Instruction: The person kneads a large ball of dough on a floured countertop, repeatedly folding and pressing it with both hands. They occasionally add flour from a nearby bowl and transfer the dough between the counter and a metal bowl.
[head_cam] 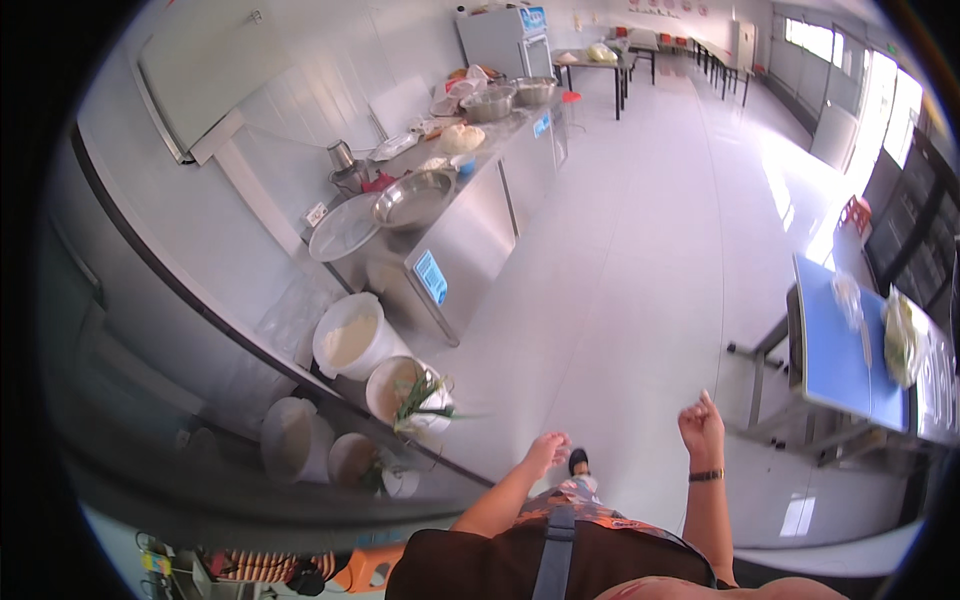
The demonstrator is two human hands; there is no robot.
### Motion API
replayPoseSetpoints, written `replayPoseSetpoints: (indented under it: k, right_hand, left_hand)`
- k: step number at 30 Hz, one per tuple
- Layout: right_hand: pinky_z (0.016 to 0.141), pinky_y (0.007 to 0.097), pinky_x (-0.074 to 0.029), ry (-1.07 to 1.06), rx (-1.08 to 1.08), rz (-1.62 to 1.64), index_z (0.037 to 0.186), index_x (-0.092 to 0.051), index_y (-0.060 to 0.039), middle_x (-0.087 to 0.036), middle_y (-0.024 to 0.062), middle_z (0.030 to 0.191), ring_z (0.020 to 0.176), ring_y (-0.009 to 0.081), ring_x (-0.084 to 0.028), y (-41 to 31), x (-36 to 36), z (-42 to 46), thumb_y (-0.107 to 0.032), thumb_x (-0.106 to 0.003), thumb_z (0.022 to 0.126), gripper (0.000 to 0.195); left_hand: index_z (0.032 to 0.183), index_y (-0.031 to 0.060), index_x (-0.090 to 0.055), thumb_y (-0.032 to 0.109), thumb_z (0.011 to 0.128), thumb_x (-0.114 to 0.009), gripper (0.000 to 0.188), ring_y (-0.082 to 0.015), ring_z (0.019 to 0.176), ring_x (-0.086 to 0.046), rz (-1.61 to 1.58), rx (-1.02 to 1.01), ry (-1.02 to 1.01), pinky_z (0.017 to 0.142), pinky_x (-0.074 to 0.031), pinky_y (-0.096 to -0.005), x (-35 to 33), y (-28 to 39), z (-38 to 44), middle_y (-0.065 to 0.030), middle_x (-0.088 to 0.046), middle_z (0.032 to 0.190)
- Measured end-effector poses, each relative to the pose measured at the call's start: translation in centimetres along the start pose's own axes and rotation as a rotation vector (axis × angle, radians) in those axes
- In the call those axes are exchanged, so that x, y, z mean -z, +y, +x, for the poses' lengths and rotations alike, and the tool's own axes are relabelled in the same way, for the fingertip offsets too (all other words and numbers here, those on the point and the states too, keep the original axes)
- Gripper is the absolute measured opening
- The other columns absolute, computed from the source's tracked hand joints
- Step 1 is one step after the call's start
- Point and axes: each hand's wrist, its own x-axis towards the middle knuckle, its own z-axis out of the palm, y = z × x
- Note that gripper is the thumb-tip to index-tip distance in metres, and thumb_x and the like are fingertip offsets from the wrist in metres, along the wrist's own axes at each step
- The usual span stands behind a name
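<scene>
My left hand (550, 452) hangs low in front of my body, fingers loosely curled and apart, with nothing seen in it. My right hand (702, 427) is raised over the floor at the right, its index finger partly extended and the others curled; it holds no object that I can see. A dark band circles the right wrist. The blue-topped table (847, 352) is nearest to the right hand, but apart from it. On it lie leafy vegetables in a plastic bag (904, 337), a clear bag (847, 300) and a long thin tool that may be a knife (867, 343).
At the left, a stainless steel counter (465, 232) carries a wide metal basin (414, 199), a clear round lid (345, 227), dough (461, 139) and bowls. White buckets (352, 337) stand at its near end, one with green leaves (421, 397). Long tables (712, 54) stand far ahead.
</scene>
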Motion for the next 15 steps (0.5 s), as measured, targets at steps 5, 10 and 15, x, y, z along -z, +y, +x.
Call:
replayPoseSetpoints:
  k: [5,10,15]
  right_hand:
    - [0.054,0.0262,-0.041,0.408,0.177,-0.097,0.073,-0.046,-0.0115,-0.037,-0.005,0.055,0.05,0.0101,-0.039,-6.9,1.8,10.0,-0.017,-0.054,0.095,0.025]
    - [0.045,0.0246,-0.038,0.572,0.253,0.014,0.06,-0.039,-0.0161,-0.036,-0.0054,0.05,0.044,0.0103,-0.035,-11.0,8.3,18.0,-0.022,-0.053,0.096,0.039]
    - [0.045,0.0214,-0.042,0.787,0.316,0.024,0.063,-0.044,-0.0168,-0.044,-0.0053,0.05,0.045,0.007,-0.047,-12.6,5.9,31.3,-0.021,-0.058,0.093,0.033]
  left_hand:
    - [0.113,0.0121,-0.057,0.028,0.094,-0.052,0.025,-0.0119,0.086,-0.058,0.159,-0.113,-0.126,0.071,-0.048,-0.0278,-6.3,11.9,10.1,-0.0002,-0.06,0.103]
    - [0.116,0.0098,-0.056,0.027,0.094,-0.052,0.028,-0.0123,0.087,-0.058,0.215,-0.14,-0.231,0.073,-0.048,-0.0285,-8.2,21.9,17.6,-0.0008,-0.059,0.108]
    - [0.121,0.0089,-0.054,0.029,0.094,-0.053,0.034,-0.013,0.09,-0.057,0.291,-0.14,-0.13,0.077,-0.048,-0.0288,-5.6,30.9,25.6,-0.0016,-0.058,0.111]
